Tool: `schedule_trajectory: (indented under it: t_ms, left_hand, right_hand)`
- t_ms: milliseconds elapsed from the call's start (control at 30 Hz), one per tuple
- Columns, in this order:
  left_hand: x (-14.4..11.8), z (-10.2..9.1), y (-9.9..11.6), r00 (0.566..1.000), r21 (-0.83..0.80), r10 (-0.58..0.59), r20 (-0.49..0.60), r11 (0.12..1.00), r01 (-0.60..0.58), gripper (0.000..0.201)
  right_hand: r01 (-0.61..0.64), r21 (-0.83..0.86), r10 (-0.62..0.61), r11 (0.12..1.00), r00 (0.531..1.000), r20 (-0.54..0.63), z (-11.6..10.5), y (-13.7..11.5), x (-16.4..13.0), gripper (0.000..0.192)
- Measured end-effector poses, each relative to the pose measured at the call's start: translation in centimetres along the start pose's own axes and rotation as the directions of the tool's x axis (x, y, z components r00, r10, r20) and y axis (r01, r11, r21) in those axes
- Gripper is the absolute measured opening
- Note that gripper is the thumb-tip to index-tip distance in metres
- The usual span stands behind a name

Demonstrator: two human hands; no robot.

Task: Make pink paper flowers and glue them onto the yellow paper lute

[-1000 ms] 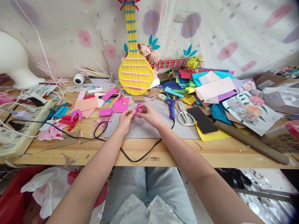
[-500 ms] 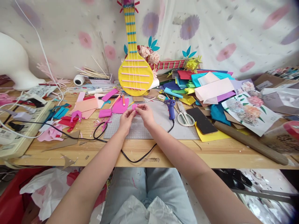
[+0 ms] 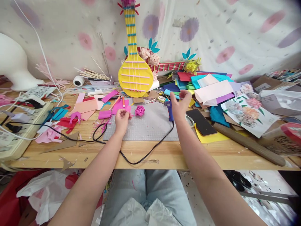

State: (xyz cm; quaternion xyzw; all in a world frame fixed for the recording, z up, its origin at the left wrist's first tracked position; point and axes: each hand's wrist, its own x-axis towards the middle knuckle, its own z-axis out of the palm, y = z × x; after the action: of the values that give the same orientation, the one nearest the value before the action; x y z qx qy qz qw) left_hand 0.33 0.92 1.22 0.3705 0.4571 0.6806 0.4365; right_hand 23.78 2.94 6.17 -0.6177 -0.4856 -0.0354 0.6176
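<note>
Where a light-toned wooden worktable (image 3: 211, 153) spans the middle of the frame, a yellow, round-bodied, stringed model instrument (image 3: 135, 79) stands upper centre. Grey gridded cutting mat (image 3: 152, 128): flat, centre. Right hand (image 3: 181, 105): right of centre, thumb and fingers spread. Left hand (image 3: 121, 121): centre, thumb and fingertips pinched together. White-handled scissors (image 3: 193, 122): partly hidden behind the right hand. Blue-purple glue gun (image 3: 170, 110): just beside that hand. Crumpled magenta paper flower (image 3: 139, 110): centre, on the mat, apart from both hands. Small pink paper slip (image 3: 129, 108): between the left fingertips.
</note>
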Motion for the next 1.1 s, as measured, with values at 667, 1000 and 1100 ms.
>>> schedule_trajectory:
  t_ms: [667, 1000, 1100]
  left_hand:
    - [0.3, -0.8, -0.9, 0.976, 0.310, -0.068, 0.205, 0.951, 0.002, 0.015]
    - [0.1, -0.5, -1.0, 0.959, 0.261, -0.154, 0.238, 0.961, 0.090, 0.026]
    - [0.1, -0.5, -1.0, 0.959, 0.252, -0.153, 0.240, 0.963, 0.091, 0.027]
  right_hand:
    - [-0.413, 0.191, 0.126, 0.890, 0.627, 0.769, -0.7, 0.8, -4.5, 0.042]
    - [-0.294, 0.108, 0.082, 0.950, 0.565, 0.821, -0.5, 0.5, -5.3, 0.034]
    - [-0.265, 0.126, 0.050, 0.956, 0.571, 0.820, -0.4, 0.5, -5.4, 0.033]
